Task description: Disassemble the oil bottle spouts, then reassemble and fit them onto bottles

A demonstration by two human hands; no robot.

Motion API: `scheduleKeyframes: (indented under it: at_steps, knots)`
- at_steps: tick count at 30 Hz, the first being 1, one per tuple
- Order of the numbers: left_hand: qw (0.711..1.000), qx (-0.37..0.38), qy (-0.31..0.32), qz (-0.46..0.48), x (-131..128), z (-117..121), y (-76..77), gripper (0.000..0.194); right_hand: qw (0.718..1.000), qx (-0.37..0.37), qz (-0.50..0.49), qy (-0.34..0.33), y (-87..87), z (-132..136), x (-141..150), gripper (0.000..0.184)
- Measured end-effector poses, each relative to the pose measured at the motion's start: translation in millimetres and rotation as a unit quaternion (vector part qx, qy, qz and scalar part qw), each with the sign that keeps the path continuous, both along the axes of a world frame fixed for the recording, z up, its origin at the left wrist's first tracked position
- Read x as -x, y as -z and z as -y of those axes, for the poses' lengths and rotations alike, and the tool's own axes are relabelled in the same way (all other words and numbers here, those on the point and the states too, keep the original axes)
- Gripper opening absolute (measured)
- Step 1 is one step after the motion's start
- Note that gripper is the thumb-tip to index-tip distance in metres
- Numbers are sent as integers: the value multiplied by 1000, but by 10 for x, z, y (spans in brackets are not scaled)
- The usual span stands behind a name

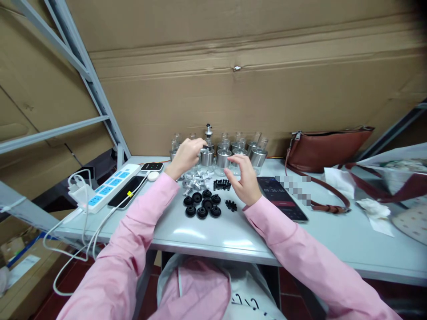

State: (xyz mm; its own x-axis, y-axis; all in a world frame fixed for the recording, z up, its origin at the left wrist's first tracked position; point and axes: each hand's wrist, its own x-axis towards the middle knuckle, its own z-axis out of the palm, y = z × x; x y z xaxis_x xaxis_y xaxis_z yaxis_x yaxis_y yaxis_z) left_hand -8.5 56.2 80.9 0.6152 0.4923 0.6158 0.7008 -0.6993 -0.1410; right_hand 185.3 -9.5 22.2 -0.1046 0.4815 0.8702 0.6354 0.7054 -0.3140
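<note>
Several glass bottles with metal sleeves (258, 156) stand in rows at the back of the table. One in the rear row carries a metal-and-black pourer top (208, 130). My left hand (187, 154) reaches to the front bottles, its fingertips pinched at a small dark piece that I cannot make out. My right hand (246, 178) is beside the bottles, thumb and fingers apart, with nothing between them. Below the hands lie silver metal spout parts (194, 182), round black stoppers (202, 213), a row of small black pieces (222, 184) and a cluster of tiny black pieces (231, 205).
On the left are a power strip (103, 192), a dark phone (128, 192), a small black device (152, 166) and white cables (100, 226). A phone showing a timer (282, 200) lies right of my right hand. Farther right is a brown bag (325, 151). Cardboard (200, 98) stands behind.
</note>
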Motion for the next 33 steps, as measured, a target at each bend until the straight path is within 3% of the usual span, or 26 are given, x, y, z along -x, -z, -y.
scheduleKeyframes:
  at_steps: [7,11,15,21,25,27,30,33]
  knots:
    - [994,-71,37,-72,-117,398,493,22,994,6,108,11,34,57,75,20]
    - [994,-88,55,-46,-162,479,623,20,987,-5,152,44,14,102,103,34]
    - [994,-74,65,-38,-169,470,656,21,982,-6,180,50,-3,105,92,41]
    - [993,-95,65,-19,-148,432,688,22,962,-48,255,82,37,76,118,36]
    - [991,-111,68,-14,-157,428,675,23,963,-30,257,72,75,63,163,32]
    - [991,-116,73,0,-132,421,641,22,974,23,211,77,66,48,141,30]
    - [989,-121,75,45,-57,392,579,23,985,122,66,98,2,8,25,28]
    - [990,-105,54,77,13,337,568,25,981,158,-14,113,-53,-59,-107,28]
